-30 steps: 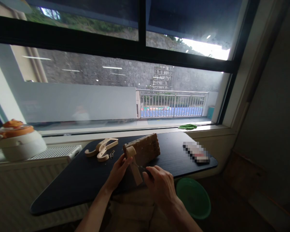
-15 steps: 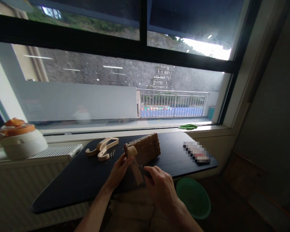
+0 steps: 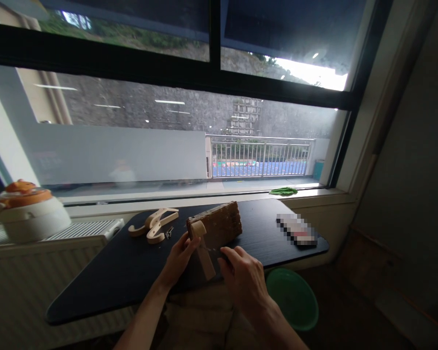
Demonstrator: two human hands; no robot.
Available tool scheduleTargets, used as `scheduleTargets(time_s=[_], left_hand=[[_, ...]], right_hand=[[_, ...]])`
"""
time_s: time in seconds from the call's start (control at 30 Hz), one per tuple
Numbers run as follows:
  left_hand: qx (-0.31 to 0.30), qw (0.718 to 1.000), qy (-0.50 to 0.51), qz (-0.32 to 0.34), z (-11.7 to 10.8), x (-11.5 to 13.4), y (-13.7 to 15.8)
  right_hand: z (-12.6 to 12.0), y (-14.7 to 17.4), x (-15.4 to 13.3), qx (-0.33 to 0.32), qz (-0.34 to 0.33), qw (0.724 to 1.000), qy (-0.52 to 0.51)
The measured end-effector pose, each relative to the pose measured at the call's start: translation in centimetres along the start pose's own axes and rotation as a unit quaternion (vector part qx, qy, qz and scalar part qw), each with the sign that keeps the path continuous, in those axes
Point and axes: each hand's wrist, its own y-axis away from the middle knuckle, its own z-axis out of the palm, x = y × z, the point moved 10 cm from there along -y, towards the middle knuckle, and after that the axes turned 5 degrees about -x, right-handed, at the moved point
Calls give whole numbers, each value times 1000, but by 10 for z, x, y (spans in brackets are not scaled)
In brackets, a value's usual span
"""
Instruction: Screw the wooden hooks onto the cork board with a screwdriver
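My left hand is closed around a pale wooden hook, its curled end up and its straight end pointing down toward me. Fingers wrapped, my right hand grips a screwdriver, whose thin shaft reaches toward the hook; most of the handle is hidden in the fist. Right behind the hook a brown block-shaped thing with a rough surface rests tilted on the black table. More wooden hooks lie at the table's left rear, with several small screws beside them.
A pixelated flat object lies on the table's right side. A green basin stands below the right edge. Left, a white pot with an orange lid sits on a radiator. A green cloth-like thing lies on the windowsill.
My right hand has shifted slightly right and its grip has turned, so less of the dark handle shows. The left hand and the hook have hardly moved.
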Motion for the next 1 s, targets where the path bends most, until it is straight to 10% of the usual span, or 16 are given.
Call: scheduleTargets(time_s=[1.0], left_hand=[[-19, 1000, -9, 6, 0, -3, -2]], right_hand=[[4, -1, -1, -13, 7, 999, -45]])
